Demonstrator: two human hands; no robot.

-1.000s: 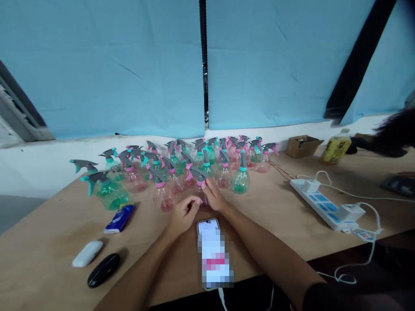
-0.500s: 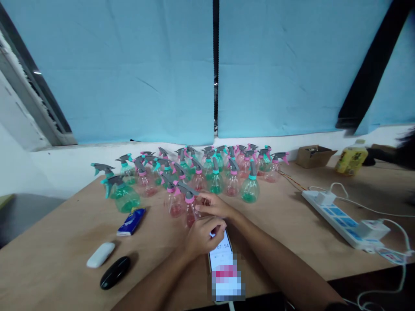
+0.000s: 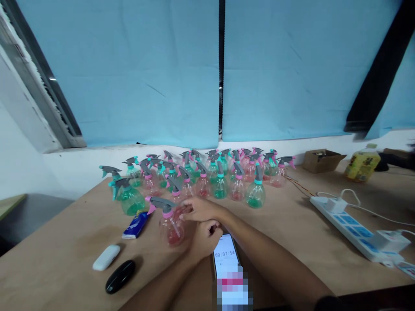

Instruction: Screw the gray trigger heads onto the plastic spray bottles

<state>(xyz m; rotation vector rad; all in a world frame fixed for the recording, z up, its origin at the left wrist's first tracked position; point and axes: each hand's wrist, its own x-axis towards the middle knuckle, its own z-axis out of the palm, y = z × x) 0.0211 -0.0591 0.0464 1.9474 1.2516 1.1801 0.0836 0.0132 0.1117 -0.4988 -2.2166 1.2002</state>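
Observation:
A clear spray bottle [image 3: 171,231] with pink liquid, a pink collar and a grey-and-pink trigger head stands nearest to me, its nozzle turned left. My right hand [image 3: 199,209] reaches across from the right, bent fingers against the bottle's upper right side; part of the grip is hidden. Just below, my left hand [image 3: 205,237] is curled closed beside the bottle, with nothing visible in it. Another pink spray bottle [image 3: 175,196] stands close behind, partly covered. Under my wrists lies a phone [image 3: 224,255] showing a timer.
Rows of several green and pink spray bottles [image 3: 220,188] stand toward the wall. At left lie a blue packet [image 3: 136,225], a white case [image 3: 106,257] and a black case [image 3: 120,277]. At right are a power strip [image 3: 350,229], a cardboard box [image 3: 322,162] and a yellow-labelled bottle [image 3: 361,164].
The nearest pink spray bottle has moved left and toward me, out from beside its neighbour. My right hand has moved left along with it. The view has shifted slightly.

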